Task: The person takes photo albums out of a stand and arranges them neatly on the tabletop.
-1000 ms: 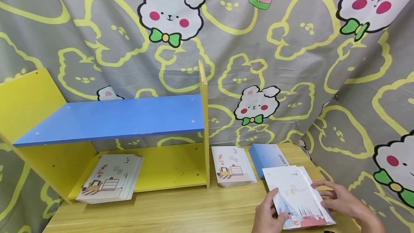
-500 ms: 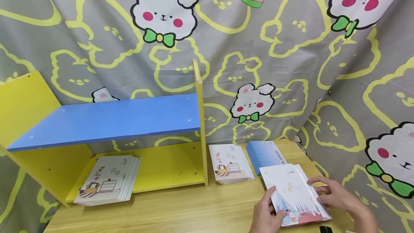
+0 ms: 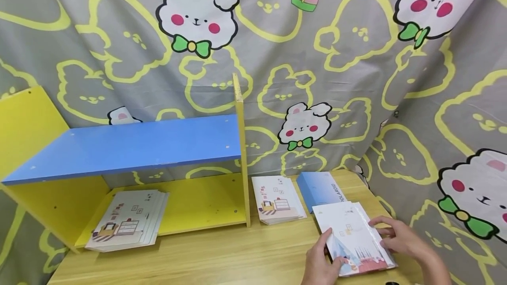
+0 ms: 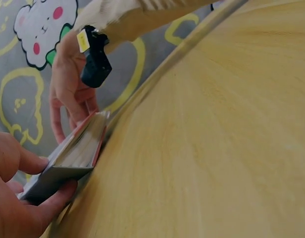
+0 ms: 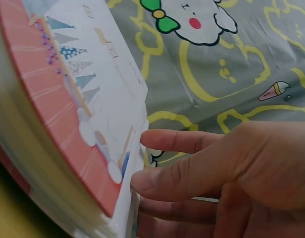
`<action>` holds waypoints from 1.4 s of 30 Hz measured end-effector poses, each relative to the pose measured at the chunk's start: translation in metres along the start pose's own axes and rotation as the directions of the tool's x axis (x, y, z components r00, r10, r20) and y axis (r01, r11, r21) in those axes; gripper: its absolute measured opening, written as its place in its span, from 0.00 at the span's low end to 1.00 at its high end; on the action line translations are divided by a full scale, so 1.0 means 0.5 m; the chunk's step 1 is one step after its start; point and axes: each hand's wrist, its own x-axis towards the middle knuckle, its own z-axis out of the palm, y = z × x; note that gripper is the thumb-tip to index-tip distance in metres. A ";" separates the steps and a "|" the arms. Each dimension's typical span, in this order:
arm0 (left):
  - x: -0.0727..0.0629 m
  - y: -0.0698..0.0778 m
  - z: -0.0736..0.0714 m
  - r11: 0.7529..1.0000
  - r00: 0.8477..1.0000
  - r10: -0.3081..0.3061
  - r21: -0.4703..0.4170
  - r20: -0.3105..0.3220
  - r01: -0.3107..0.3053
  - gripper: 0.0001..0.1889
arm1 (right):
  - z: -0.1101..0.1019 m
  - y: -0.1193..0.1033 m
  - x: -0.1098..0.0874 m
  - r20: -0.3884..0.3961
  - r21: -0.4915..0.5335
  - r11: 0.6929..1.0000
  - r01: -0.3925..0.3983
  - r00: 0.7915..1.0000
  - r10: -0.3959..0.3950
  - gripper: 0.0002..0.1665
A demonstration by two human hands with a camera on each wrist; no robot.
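A white book (image 3: 350, 236) with a drawn party scene and a pinkish-red lower band lies at the front right of the table, its far end over part of a blue box. In the left wrist view, pale pages show between the book's covers (image 4: 85, 144). My left hand (image 3: 321, 261) grips its left side; that view shows thumb and fingers on opposite faces of the edge (image 4: 56, 176). On the right side, the fingertips and thumb of my right hand (image 3: 400, 239) touch the edge, fairly straight in the right wrist view.
The blue box (image 3: 322, 188), lettered "POLAROID", lies behind the book. A stack of illustrated white books (image 3: 275, 199) stands beside a yellow shelf unit with a blue board (image 3: 134, 146). Another stack (image 3: 124, 221) overhangs its lower board. A patterned curtain (image 3: 253, 52) hangs behind.
The whole head view has shifted slightly, so everything sits further left in it. Both hands keep their places on the book, which stays beside the blue box.
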 end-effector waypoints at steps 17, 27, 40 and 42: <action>0.000 -0.003 -0.006 0.996 0.999 -0.044 0.076 0.023 0.043 0.34 | 0.007 0.002 -0.001 -0.087 -0.199 0.979 0.033 0.995 -0.051 0.25; -0.005 -0.007 -0.008 0.988 0.999 0.039 0.146 0.015 -0.041 0.34 | 0.010 0.004 -0.005 -0.100 -0.298 0.954 0.042 0.992 -0.075 0.23; -0.009 -0.009 -0.007 0.982 0.995 0.091 0.164 0.036 -0.096 0.34 | 0.021 0.009 -0.012 -0.112 -0.327 0.945 -0.013 0.993 -0.026 0.20; -0.009 -0.008 -0.007 0.987 0.997 0.060 0.148 0.048 -0.067 0.34 | 0.024 0.009 -0.012 -0.118 -0.331 0.944 -0.017 0.993 -0.024 0.20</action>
